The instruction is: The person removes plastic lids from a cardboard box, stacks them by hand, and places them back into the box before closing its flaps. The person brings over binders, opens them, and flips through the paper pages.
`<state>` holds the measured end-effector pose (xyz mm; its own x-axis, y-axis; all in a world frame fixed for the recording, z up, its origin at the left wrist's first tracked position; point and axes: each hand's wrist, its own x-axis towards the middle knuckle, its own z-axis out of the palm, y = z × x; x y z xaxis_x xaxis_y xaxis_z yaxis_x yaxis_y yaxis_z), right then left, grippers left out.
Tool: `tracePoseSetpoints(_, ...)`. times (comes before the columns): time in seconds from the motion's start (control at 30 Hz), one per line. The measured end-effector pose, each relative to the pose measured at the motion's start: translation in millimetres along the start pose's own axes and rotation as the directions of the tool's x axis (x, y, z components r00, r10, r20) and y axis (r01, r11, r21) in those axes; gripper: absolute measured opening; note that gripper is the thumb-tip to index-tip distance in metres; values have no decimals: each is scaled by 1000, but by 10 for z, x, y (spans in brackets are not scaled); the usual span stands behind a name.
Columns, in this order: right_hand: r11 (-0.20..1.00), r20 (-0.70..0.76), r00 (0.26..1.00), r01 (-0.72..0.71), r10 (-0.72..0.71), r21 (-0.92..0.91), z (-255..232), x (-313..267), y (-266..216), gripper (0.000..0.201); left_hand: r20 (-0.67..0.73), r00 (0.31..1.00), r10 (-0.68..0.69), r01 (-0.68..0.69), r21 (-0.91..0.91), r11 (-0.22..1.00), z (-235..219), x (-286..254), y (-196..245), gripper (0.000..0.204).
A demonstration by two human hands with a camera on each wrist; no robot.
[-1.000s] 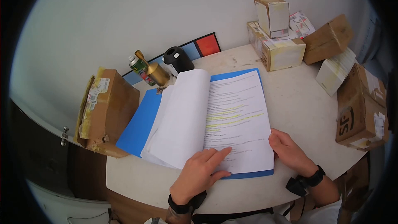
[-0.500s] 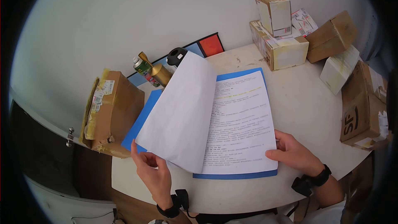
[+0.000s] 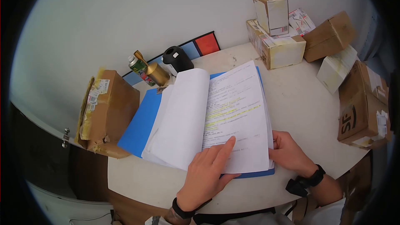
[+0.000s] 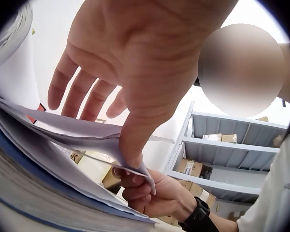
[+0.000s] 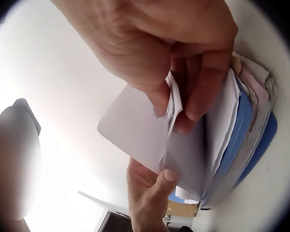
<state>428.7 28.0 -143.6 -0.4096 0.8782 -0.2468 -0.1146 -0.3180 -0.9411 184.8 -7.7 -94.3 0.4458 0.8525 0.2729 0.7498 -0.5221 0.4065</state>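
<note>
A thick stack of printed sheets lies open on a blue folder (image 3: 143, 121), with blank white page backs (image 3: 179, 116) folded over to the left. Across the lower part of the right-hand printed page (image 3: 237, 116), which has yellow highlighting, lie the fingers of my left hand (image 3: 204, 175); its thumb is under the bottom edge, so the page is held between them (image 4: 135, 72). My right hand (image 3: 291, 154) pinches sheet edges at the lower right, between thumb and fingers in the right wrist view (image 5: 169, 53). Its fingertips are partly hidden behind the page in the head view.
A worn cardboard box (image 3: 116, 112) stands left of the folder. Behind are a spray can (image 3: 139, 68), a gold container (image 3: 157, 74) and a black container (image 3: 178, 59). Several boxes, including a large brown one (image 3: 360, 108), line the table's right side.
My left hand has moved right, from the lower left onto the printed page. The raised sheet has gone down leftward, and a highlighted page now stands slightly off the stack. My right hand stays near the edge.
</note>
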Motion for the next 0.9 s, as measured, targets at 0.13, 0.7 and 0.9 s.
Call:
tracePoseSetpoints(0.13, 998, -29, 998, 53, -54, -30, -8, 2, 44, 37, 98, 989, -114, 129, -160, 979, -80, -44, -175, 86)
tracePoseSetpoints(0.7, 988, -76, 988, 136, -131, 75, -10, 48, 148, 45, -101, 968, -232, 205, -220, 954, -153, -159, -342, 50)
tracePoseSetpoints(0.9, 986, -56, 992, 107, -115, -127, -12, -41, -12, 79, -632, 482, -607, 550, -321, 771, -309, -586, -696, 60)
